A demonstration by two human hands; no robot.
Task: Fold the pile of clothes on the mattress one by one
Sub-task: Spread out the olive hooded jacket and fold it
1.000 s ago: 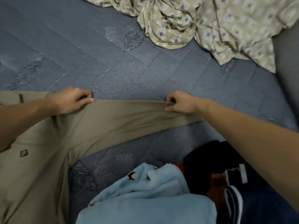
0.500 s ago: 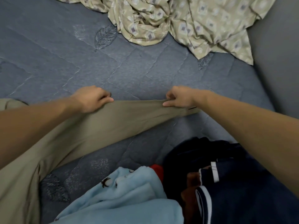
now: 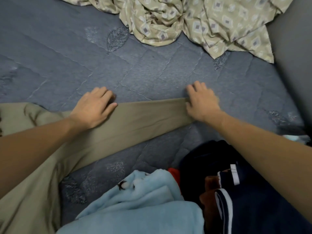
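A pair of khaki trousers (image 3: 135, 119) lies spread across the blue-grey quilted mattress (image 3: 152, 71), one leg stretched out flat toward the right and the rest of the garment running off the lower left. The left hand (image 3: 94, 108) rests palm down on the upper edge of that leg, fingers fairly straight and reaching past the cloth onto the mattress. The right hand (image 3: 200, 102) lies flat at the leg's cuff end, fingers spread and relaxed, a little blurred; neither hand is gripping the fabric. Close in front of the person sits the waiting pile: a light blue fleece garment (image 3: 145, 203) with a small dark print, and just beside it a navy garment (image 3: 253, 203) with white stripes, with bits of red and brown cloth showing between the two. At the far edge of the mattress a crumpled beige patterned sheet (image 3: 194, 19) lies bunched up
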